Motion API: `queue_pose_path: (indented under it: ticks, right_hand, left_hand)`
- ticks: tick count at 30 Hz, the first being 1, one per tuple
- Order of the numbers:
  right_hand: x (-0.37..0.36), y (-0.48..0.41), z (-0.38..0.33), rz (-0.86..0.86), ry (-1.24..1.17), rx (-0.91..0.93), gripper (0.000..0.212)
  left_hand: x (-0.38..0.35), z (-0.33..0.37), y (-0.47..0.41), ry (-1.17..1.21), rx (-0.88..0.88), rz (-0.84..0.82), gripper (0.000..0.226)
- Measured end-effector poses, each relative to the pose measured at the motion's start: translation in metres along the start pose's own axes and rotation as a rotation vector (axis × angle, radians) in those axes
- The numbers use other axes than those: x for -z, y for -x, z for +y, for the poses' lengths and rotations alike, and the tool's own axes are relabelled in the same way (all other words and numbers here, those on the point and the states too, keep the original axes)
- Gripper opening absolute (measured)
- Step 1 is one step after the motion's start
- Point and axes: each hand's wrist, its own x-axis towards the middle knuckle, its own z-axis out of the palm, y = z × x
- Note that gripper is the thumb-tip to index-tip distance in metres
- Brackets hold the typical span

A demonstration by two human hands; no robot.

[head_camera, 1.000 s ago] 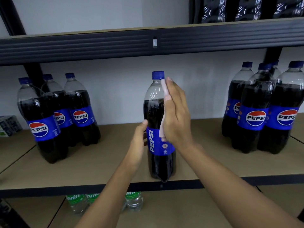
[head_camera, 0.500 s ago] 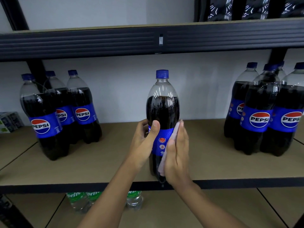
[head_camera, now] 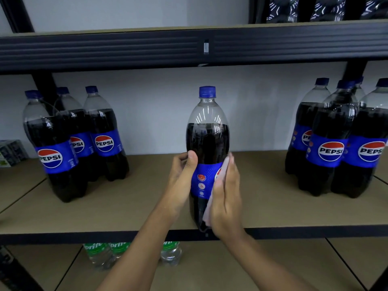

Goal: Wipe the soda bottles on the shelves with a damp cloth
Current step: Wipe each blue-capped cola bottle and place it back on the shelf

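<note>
A tall Pepsi bottle (head_camera: 207, 131) with a blue cap and blue label stands upright at the front edge of the middle shelf (head_camera: 130, 206). My left hand (head_camera: 182, 175) grips its left side at label height, thumb across the front. My right hand (head_camera: 225, 198) lies flat against the bottle's right side and presses a pale pink cloth (head_camera: 218, 179) onto the label and lower body. Only the cloth's edge shows beside my palm.
Three Pepsi bottles (head_camera: 69, 143) stand at the shelf's left, several more (head_camera: 336, 143) at the right. Sprite bottles (head_camera: 105, 253) stand on the lower shelf. A dark upper shelf beam (head_camera: 189, 47) runs overhead. A small box (head_camera: 10, 152) sits far left.
My right hand with the cloth slid from the bottle's neck down to the label and lower body. The bottle turned, so a different part of the label faces me.
</note>
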Motion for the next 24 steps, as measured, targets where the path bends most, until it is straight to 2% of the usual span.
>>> queue_pose_path:
  ticks: [2, 4, 7, 9, 12, 16, 21, 24]
  right_hand:
    - [0.002, 0.013, 0.010, -0.023, -0.022, -0.065, 0.052]
    - [0.002, 0.006, 0.005, -0.017, 0.004, -0.035, 0.053]
    - [0.000, -0.036, -0.021, 0.018, 0.015, 0.053, 0.057]
    - [0.001, -0.070, -0.037, 0.046, -0.016, 0.083, 0.052]
    - [0.000, -0.096, -0.051, 0.035, -0.017, 0.086, 0.045]
    - [-0.005, -0.060, -0.031, 0.053, 0.091, 0.155, 0.051]
    - [-0.004, 0.023, 0.014, -0.050, 0.078, -0.017, 0.052]
    - [-0.004, 0.027, 0.010, -0.030, 0.012, -0.119, 0.050]
  left_hand:
    - [0.003, -0.001, -0.003, -0.084, -0.004, -0.011, 0.069]
    - [0.005, -0.002, -0.007, -0.161, -0.006, -0.026, 0.076]
    - [0.003, 0.000, -0.010, -0.098, 0.011, -0.011, 0.071]
    - [0.002, 0.003, -0.011, -0.049, 0.018, 0.008, 0.069]
    - [0.002, 0.004, -0.007, -0.096, 0.000, 0.009, 0.090]
    - [0.001, 0.010, 0.003, -0.129, -0.041, -0.024, 0.055]
    - [-0.002, 0.014, 0.007, -0.033, -0.039, -0.036, 0.045]
    - [-0.003, 0.013, 0.009, -0.028, -0.048, -0.013, 0.048]
